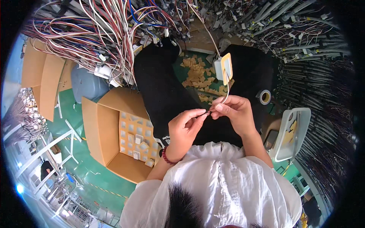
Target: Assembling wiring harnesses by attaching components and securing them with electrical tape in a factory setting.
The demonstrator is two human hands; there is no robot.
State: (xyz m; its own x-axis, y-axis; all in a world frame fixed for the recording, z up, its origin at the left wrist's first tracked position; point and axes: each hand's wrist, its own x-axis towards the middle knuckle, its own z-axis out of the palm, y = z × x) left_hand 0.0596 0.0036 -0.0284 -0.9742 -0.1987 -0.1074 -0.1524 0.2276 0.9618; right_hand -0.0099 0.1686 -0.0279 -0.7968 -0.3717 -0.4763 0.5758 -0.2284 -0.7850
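Observation:
Above my lap, my left hand [185, 127] and my right hand [236, 113] meet fingertip to fingertip. My left thumb and forefinger pinch a small dark wire end [208, 111]. The right hand is closed on a thin white cable [227, 93], which runs up to a small white box [218, 69] with a yellow-edged face. From that box another white cable [207, 28] goes up toward the wires at the top. Fingers hide the exact spot where the wire ends lie.
Left of my legs sits an open cardboard box [108, 131] holding small white pieces. Bundled wires [114, 26] hang at upper left; grey cables [311, 83] are stacked on the right. A tape roll [264, 97] lies by my right leg, near a clear plastic bin [300, 131]. Yellow scraps [195, 74] litter the floor.

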